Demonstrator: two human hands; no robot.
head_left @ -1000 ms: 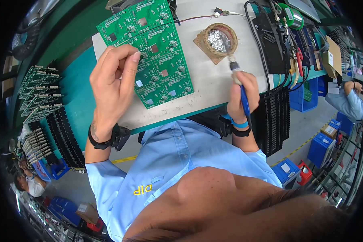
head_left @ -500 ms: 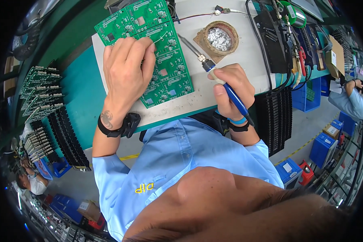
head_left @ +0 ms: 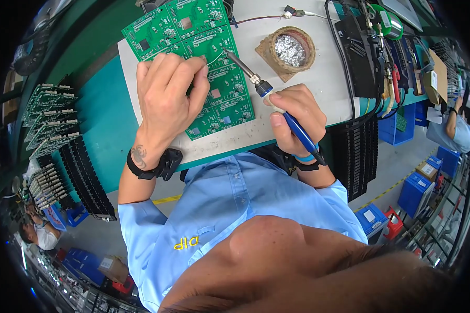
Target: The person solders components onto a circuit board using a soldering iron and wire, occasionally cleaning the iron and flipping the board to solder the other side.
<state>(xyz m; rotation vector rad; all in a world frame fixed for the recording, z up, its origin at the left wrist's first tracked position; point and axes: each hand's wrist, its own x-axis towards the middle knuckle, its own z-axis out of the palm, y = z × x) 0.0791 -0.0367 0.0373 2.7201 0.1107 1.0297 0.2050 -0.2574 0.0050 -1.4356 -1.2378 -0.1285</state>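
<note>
Busy shelves and blue boxes (head_left: 371, 216) fill the room around a green table (head_left: 102, 125) with a white sheet (head_left: 334, 83) on top. One big green board (head_left: 222, 78) with lots of tiny parts lies on the sheet, partly under the left hand (head_left: 167, 94). That hand's fingers are bent and pinched together on a thin pale wire (head_left: 215, 58), which sticks out over the board. Right-hand fingers are wrapped around the blue handle of a hot pen (head_left: 263, 87), held by the right hand (head_left: 300, 115). Its metal tip points at the board, close to the wire's end; I cannot tell if they touch. Beside the board, a round brown pot (head_left: 273, 58) holds shiny silver bits (head_left: 289, 49). More green boards (head_left: 52, 120) stand at the far left.
</note>
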